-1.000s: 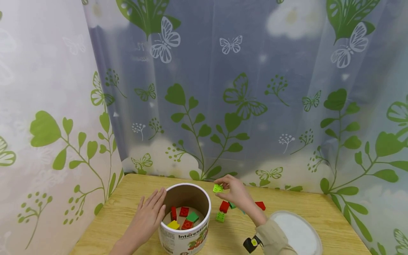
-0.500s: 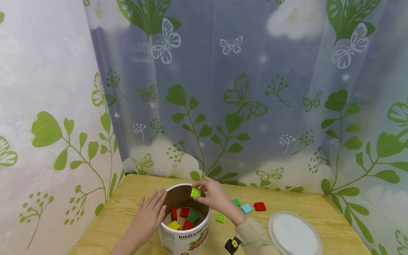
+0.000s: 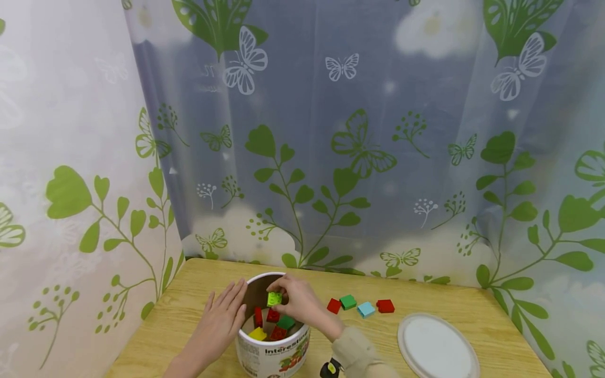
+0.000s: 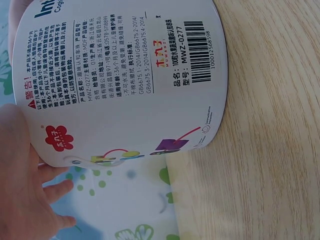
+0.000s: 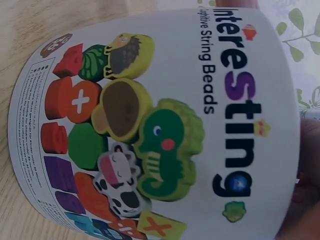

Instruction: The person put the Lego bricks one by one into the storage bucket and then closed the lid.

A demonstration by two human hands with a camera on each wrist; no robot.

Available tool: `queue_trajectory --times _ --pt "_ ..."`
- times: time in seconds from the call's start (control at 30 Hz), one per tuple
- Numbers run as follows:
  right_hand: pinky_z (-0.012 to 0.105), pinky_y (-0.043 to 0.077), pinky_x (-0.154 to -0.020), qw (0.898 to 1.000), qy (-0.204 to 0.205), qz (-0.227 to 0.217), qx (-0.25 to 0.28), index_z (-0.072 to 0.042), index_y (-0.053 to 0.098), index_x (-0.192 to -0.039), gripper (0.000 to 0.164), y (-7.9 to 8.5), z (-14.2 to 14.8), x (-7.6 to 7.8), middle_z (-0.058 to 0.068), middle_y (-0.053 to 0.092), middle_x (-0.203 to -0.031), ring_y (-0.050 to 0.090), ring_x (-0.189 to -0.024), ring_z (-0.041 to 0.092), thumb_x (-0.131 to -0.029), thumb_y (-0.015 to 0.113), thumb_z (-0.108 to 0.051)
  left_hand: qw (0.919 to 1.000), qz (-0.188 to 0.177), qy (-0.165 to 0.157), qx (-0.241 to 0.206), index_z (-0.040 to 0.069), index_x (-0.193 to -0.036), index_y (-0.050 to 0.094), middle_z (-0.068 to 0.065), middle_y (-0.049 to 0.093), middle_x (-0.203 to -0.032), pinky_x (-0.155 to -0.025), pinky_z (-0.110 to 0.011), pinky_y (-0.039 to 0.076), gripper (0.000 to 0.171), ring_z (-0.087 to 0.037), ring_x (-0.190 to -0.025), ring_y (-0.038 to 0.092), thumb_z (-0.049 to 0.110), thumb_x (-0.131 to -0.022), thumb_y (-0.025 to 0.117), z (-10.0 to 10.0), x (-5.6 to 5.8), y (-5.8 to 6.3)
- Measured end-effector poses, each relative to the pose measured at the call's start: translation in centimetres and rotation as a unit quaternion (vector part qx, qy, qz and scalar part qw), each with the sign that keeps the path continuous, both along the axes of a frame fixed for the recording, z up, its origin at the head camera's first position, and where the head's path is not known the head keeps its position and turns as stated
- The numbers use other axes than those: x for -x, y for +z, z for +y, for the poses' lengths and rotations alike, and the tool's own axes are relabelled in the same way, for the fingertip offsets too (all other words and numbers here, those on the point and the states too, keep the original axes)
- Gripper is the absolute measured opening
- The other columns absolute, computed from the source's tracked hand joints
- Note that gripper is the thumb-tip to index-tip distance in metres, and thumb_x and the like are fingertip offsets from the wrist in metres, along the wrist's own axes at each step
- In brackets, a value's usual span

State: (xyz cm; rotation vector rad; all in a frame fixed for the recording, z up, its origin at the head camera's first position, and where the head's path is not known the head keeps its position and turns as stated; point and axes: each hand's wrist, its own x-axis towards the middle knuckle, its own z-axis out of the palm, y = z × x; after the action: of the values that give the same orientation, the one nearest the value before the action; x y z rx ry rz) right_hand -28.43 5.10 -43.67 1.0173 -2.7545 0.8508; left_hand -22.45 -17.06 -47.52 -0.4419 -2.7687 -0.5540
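Note:
A round white tub with printed sides stands near the table's front. My left hand lies with straight fingers along the tub's left rim; in the left wrist view its fingers spread beside the printed wall. Between thumb and fingers, my right hand pinches a lime-green toy brick inside the tub's mouth. Below it in the tub are a yellow brick, a green brick and several red bricks. The right wrist view is mostly filled by the tub's picture side.
Right of the tub lie a red brick, a green brick, a light-blue brick and another red brick. A round white lid lies farther right on the wooden table. A patterned curtain hangs behind.
My right hand has carried the lime-green brick leftward from beside the tub, then down into its mouth. The right wrist now covers another lime-green brick on the table. My left hand has stayed put.

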Motion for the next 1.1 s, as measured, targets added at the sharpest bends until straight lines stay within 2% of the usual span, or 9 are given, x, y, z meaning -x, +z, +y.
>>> queue_trajectory --times 0.3,0.43,0.6,0.77,0.97,1.1 --pt "0.019 0.052 -0.075 1.000 0.010 -0.006 -0.011 -0.008 0.074 -0.110 0.029 -0.9 -0.5 0.2 -0.003 0.065 -0.097 0.062 -0.085 0.009 -0.084 0.084 -0.011 1.0000 -0.003 0.000 -0.004 0.007 -0.155 0.043 -0.008 0.038 -0.162 -0.116 -0.068 0.021 0.051 -0.034 -0.147 0.036 0.029 -0.109 0.046 0.0 0.0 0.1" --pt "0.018 0.053 -0.075 1.000 0.014 -0.006 0.000 -0.007 0.073 -0.111 0.030 -1.0 -0.6 0.2 -0.001 0.065 -0.098 0.063 -0.086 0.010 -0.084 0.085 -0.015 1.0000 0.001 0.000 -0.007 0.007 -0.155 0.044 -0.008 0.038 -0.161 -0.116 -0.068 0.021 0.051 -0.034 -0.147 0.036 0.029 -0.109 0.046 0.0 0.0 0.0" --pt "0.020 0.055 -0.078 0.999 0.015 -0.027 0.038 -0.007 0.070 -0.118 0.032 -1.0 -0.5 0.2 0.004 0.067 -0.107 0.067 -0.092 0.013 -0.092 0.078 -0.023 1.0000 0.008 0.000 -0.005 0.007 -0.155 0.043 -0.008 0.038 -0.161 -0.115 -0.068 0.022 0.051 -0.034 -0.147 0.036 0.028 -0.109 0.047 0.0 0.0 -0.1" --pt "0.023 0.057 -0.082 0.995 0.007 -0.056 0.083 -0.007 0.069 -0.122 0.029 -0.8 -0.2 0.1 0.007 0.067 -0.113 0.068 -0.097 0.015 -0.098 0.070 -0.022 0.9999 0.014 -0.004 0.000 0.006 -0.154 0.043 -0.009 0.038 -0.161 -0.115 -0.069 0.023 0.051 -0.034 -0.147 0.037 0.027 -0.109 0.047 0.0 -0.1 0.0" --pt "0.037 0.058 -0.089 0.989 0.001 -0.046 0.137 -0.006 0.068 -0.124 0.029 -0.1 1.1 0.0 0.010 0.068 -0.115 0.068 -0.103 0.024 -0.099 0.068 -0.020 0.9997 0.023 -0.002 0.003 0.005 -0.154 0.045 -0.010 0.040 -0.160 -0.115 -0.069 0.023 0.050 -0.035 -0.146 0.038 0.026 -0.108 0.048 0.1 -0.1 0.0" --pt "0.042 0.057 -0.092 0.984 -0.009 -0.043 0.172 -0.004 0.068 -0.124 0.029 0.1 2.3 0.1 0.011 0.067 -0.117 0.067 -0.105 0.026 -0.099 0.068 -0.018 0.9997 0.024 -0.002 0.001 0.005 -0.153 0.045 -0.010 0.040 -0.160 -0.115 -0.069 0.024 0.050 -0.035 -0.146 0.038 0.026 -0.108 0.047 0.1 -0.1 0.1"
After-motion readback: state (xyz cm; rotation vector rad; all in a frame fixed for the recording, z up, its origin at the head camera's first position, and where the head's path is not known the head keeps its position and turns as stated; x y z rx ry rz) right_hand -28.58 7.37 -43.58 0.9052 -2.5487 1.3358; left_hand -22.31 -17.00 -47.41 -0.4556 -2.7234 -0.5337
